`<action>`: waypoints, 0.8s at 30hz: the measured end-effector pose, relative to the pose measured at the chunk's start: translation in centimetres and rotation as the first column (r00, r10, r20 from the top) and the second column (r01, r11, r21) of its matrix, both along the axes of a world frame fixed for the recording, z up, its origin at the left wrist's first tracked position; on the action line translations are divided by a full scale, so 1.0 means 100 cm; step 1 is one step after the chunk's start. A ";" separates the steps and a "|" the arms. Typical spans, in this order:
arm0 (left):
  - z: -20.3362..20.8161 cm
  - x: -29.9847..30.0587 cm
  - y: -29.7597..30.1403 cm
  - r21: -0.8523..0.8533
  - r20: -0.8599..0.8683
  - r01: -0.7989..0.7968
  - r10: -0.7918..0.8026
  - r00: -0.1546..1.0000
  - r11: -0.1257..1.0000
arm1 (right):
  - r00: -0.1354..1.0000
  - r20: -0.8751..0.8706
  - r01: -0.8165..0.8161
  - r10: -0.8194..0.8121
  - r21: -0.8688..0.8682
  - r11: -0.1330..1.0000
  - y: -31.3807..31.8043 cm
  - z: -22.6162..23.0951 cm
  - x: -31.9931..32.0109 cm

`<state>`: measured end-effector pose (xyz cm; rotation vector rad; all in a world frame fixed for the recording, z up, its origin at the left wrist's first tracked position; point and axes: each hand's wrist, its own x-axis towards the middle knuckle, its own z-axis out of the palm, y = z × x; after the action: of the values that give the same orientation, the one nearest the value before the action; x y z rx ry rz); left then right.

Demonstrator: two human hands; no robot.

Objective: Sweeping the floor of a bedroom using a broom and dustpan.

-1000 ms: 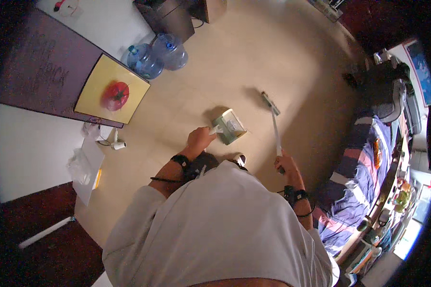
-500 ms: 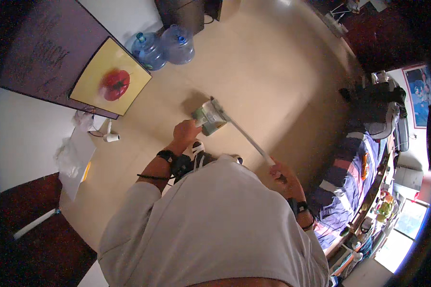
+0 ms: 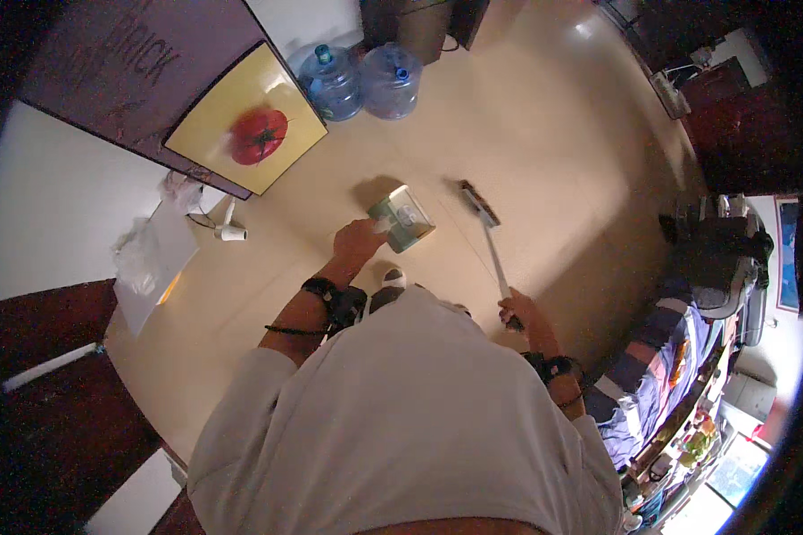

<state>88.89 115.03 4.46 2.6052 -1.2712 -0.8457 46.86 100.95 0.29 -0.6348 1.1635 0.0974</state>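
My left hand (image 3: pixel 357 244) is closed on the handle end of a dustpan (image 3: pixel 410 221), a boxy pan with a green and pale body. The pan is just above or on the floor; which one, I cannot tell. In my right hand (image 3: pixel 526 314) is the upper handle of a small broom (image 3: pixel 497 257), fingers wrapped round it. Its narrow, dark-bristled head sits to the right of the dustpan, apart from it, at floor level. Both wrists wear dark straps.
Two large blue water bottles (image 3: pixel 391 85) stand at the far left, near a leaning tomato picture (image 3: pixel 259 134). A white hair dryer (image 3: pixel 231 233) lies by the left wall. On the right is a bed with striped bedding (image 3: pixel 656 357). My shoe (image 3: pixel 393 278) shows below the dustpan.
The broom head has swung away from the dustpan's edge to the right, opening a gap between them. The whole view has shifted, with the room's left side moving rightward.
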 end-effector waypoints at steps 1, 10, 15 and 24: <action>-0.006 0.004 -0.001 0.003 -0.008 -0.018 0.018 1.000 1.000 | 0.999 0.002 -0.032 0.032 0.035 0.999 0.005 0.014 0.011; -0.013 0.044 0.005 -0.107 0.061 -0.062 0.069 0.996 0.992 | 0.999 0.035 0.016 -0.018 0.075 0.997 0.006 0.125 0.086; -0.042 0.072 0.014 -0.164 0.154 -0.110 0.136 0.979 0.980 | 0.961 -0.125 -0.266 0.246 -0.182 0.947 -0.040 0.092 0.082; -0.005 0.070 -0.019 -0.032 0.136 -0.272 0.274 0.952 0.962 | 0.966 0.065 -0.241 0.249 -0.101 0.965 -0.131 0.029 0.128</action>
<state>95.91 113.13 3.98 2.7832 -0.9065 -0.6153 59.71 87.86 3.22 -0.8563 1.0154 0.2289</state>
